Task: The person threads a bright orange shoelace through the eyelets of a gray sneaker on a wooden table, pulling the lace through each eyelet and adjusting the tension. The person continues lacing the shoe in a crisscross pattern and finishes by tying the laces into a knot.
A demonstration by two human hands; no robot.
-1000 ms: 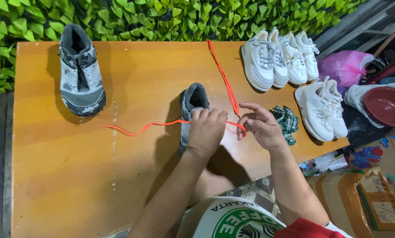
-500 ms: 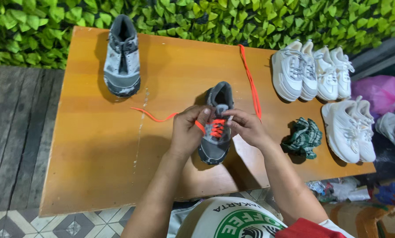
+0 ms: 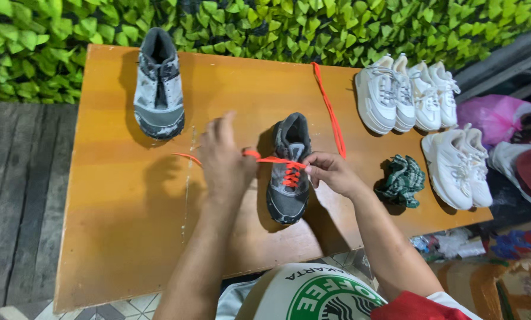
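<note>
Head view: the grey shoe [image 3: 289, 172] stands mid-counter [image 3: 117, 237] between both hands. The left hand [image 3: 224, 160], at its nine o'clock, pinches the orange lace [image 3: 274, 160]; the right hand [image 3: 330, 173], at three o'clock, pinches the lace's other run.

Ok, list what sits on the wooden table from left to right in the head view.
Grey shoe without laces → left hand pulling the orange lace → grey shoe being laced → right hand → loose orange lace → green checked cloth → white sneakers.
</note>
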